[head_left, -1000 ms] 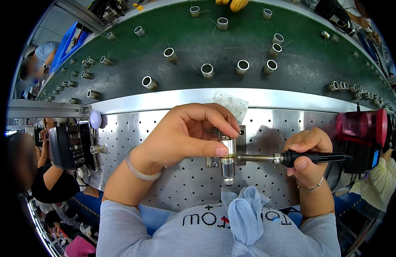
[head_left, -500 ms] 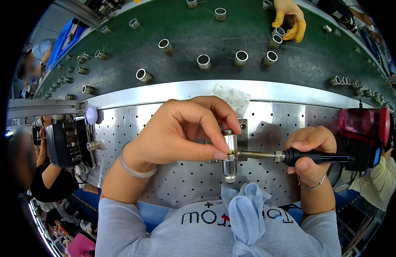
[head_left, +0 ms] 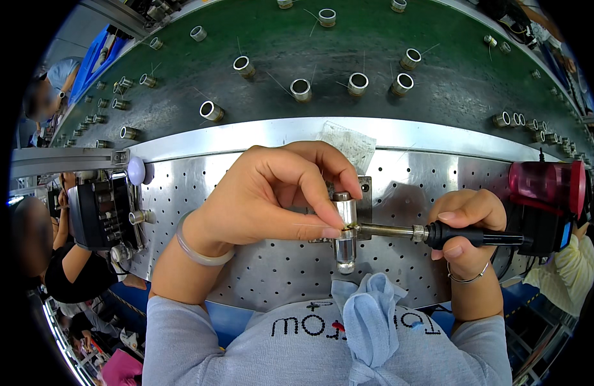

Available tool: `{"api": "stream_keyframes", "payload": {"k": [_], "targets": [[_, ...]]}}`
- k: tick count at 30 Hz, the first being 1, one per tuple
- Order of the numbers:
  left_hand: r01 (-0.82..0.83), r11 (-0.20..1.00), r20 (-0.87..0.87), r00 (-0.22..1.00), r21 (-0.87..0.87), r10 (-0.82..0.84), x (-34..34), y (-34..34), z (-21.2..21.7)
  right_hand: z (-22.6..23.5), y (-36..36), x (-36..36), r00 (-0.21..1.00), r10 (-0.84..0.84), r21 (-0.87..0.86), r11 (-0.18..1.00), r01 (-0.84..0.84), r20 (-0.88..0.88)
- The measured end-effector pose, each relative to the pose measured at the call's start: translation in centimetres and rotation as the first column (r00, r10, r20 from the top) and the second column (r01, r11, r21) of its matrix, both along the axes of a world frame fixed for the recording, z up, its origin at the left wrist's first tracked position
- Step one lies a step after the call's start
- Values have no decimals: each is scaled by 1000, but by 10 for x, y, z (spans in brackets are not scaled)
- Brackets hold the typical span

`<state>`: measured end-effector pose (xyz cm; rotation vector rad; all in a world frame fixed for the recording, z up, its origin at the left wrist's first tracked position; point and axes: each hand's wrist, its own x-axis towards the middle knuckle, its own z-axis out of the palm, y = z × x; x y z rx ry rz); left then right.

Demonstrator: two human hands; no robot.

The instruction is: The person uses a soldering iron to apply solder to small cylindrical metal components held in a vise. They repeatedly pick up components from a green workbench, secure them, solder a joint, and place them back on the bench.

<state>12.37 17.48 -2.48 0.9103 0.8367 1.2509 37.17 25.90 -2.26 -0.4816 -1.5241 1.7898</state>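
A shiny metal cylinder (head_left: 346, 248) lies end-on toward me in a dark metal fixture (head_left: 365, 193), with a narrow seam round its middle. My left hand (head_left: 261, 199) is closed at the seam; thumb and index finger pinch there, and a thin wire (head_left: 310, 225) runs out across the thumb. Another finger of that hand rests near the cylinder's far end. My right hand (head_left: 475, 209) grips the black handle of a soldering iron (head_left: 393, 232). Its metal tip meets the right side of the seam. Exactly what lies between the left fingertips is partly hidden.
Beyond the perforated metal worktop (head_left: 181, 186) runs a green conveyor belt (head_left: 271, 38) carrying several metal rings (head_left: 301, 91) with fine wires. A stained pad (head_left: 348, 145) lies at the worktop's far edge. A red translucent holder (head_left: 546, 188) stands right, a dark device (head_left: 94, 215) left.
The co-worker's yellow-gloved hand has left the belt, and one ring now stands where two stood together. Nearby rings have shifted slightly left. My hands hold almost the same pose.
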Motion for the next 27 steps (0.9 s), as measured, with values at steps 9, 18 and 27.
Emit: {"api": "stream_keyframes", "payload": {"k": [9,18,27], "targets": [[16,1000,-21,1000,24,-15,-1,1,0,2,1,2,999,-3,30,1000,2,36],[131,975,116,987,-180,-111,-6,0,2,2,1,2,1000,12,31,999,-13,16],[120,965,70,992,-234,-106,-5,3,9,0,3,3,1000,9,42,999,-9,8]]}}
